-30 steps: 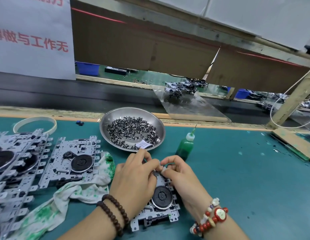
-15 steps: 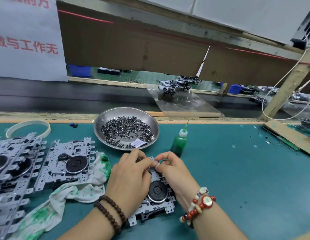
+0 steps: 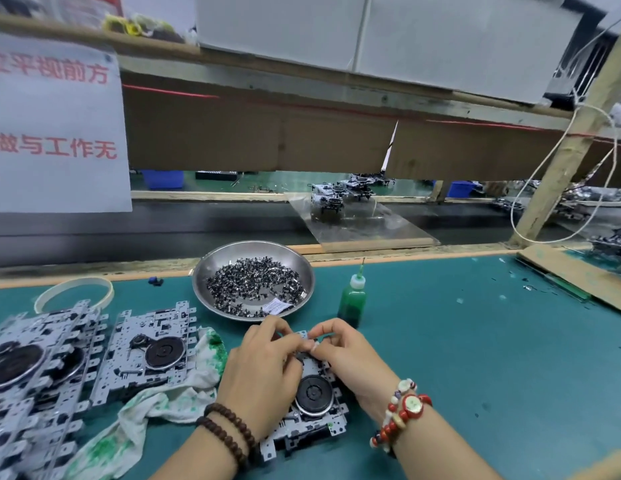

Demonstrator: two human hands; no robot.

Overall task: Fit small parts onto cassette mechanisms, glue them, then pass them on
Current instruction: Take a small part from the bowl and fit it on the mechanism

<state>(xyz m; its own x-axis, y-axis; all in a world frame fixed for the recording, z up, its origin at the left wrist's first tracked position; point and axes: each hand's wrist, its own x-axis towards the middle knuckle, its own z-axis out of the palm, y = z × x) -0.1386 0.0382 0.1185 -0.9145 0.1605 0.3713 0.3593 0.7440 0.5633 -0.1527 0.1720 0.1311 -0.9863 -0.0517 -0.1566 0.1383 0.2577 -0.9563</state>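
1. Cassette mechanism (image 3: 311, 415): lay flat on the green table (image 3: 475, 358) directly in front of the person, black round wheel facing up, its far end covered by both hands.
2. Left hand (image 3: 264, 372): rested over the left side of the mechanism, fingers curled, fingertips pinched at the mechanism's far edge; the small piece held there was too small to identify. Dark beaded bracelet (image 3: 226, 431) worn on the wrist.
3. Right hand (image 3: 347, 355): lay over the right side of the mechanism, thumb and forefinger curled and pinched together at the same far edge, meeting the left fingertips. Red and white beaded bracelet (image 3: 402, 410) worn on the wrist.
4. Metal bowl (image 3: 212, 271): stood just beyond the hands, holding a heap of small dark parts (image 3: 250, 282) and a white slip of paper.
5. Green glue bottle (image 3: 352, 299): stood upright just right of the bowl, nozzle pointing up, near the right hand but apart from it.
6. Single mechanism (image 3: 146, 351): lay flat to the left of the hands, partly on a green-stained white cloth (image 3: 156, 407).
7. Stack of mechanisms (image 3: 35, 375): overlapped one another at the far left.
8. Tape ring (image 3: 73, 292): lay flat behind the stack.
9. Conveyor belt (image 3: 163, 226): ran beyond the table's edge, dark, with further mechanisms on a clear sheet (image 3: 357, 223).
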